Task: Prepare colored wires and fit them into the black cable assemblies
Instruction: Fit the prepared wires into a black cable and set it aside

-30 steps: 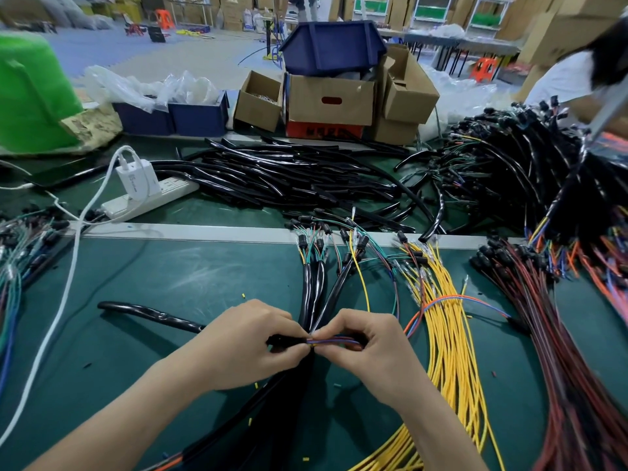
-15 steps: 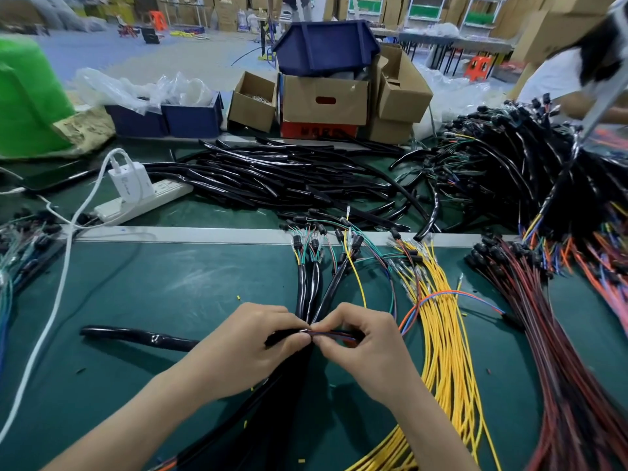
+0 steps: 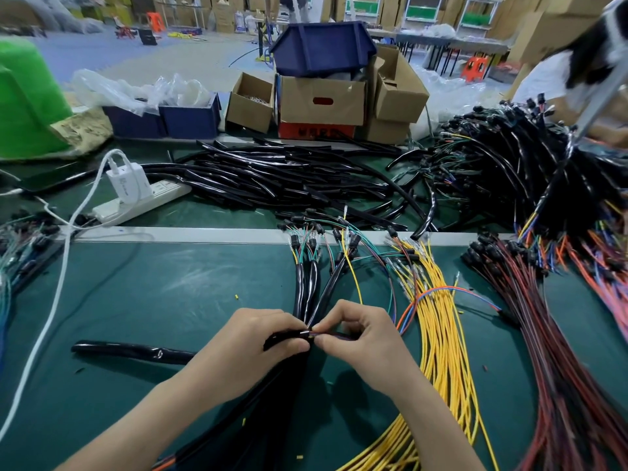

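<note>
Likely wire-harness factory floor: cable piles [image 3: 272,178], cardboard boxes [image 3: 323,103], blue parts bin [image 3: 323,49].

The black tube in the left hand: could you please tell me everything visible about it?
The black tube is glossy, flexible-looking plastic sleeving. It lies nearly level across the green mat, free end pointing left. The left hand grips its right end, where the right hand pinches thin coloured wires at its mouth.

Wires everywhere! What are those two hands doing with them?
A person is threading wires at a green workbench. The left hand grips the end of a black tube, and the right hand pinches a few thin colored wires right at its opening. Loose yellow wires lie beside the right hand.
</note>
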`<state>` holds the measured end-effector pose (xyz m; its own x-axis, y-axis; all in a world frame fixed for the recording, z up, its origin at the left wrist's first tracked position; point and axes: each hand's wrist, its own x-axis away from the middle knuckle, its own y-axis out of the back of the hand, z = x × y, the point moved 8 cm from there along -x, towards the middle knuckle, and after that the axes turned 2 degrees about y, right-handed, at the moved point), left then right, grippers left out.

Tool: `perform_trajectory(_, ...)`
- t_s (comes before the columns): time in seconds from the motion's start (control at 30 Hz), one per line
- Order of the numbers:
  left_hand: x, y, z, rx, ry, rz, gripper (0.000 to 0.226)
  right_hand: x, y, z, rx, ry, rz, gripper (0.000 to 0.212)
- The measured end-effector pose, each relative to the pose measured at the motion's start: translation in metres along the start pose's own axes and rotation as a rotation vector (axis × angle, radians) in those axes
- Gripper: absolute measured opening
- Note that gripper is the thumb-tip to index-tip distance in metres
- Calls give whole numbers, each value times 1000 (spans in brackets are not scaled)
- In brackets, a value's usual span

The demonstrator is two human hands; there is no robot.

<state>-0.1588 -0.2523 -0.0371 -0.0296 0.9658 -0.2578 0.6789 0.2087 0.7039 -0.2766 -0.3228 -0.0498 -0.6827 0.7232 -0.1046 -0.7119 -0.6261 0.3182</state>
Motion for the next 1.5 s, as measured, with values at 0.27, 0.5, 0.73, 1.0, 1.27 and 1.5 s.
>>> perform_trajectory(0.27,1,0,-15,-61,-77,-13,21,0,2,4,-50,11,-10,14)
perform_trajectory(0.5,1,4,-3,142,26,-14,11,-1,3,6,-146,-1,21,20)
perform_trajectory(0.73,-3,-7,3,143,120,112,6,2,1,9,-54,30,11,14)
perform_trajectory(1.0,-3,-12,5,99,181,121,6,3,3,10,65,104,-24,12)
perform_trajectory(1.27,-10,-27,-19,-99,6,200,13,3,-7,8,134,135,-16,23)
perform_trajectory(1.5,-6,-20,-36,-49,-69,119,17,4,3,14,57,210,-177,26)
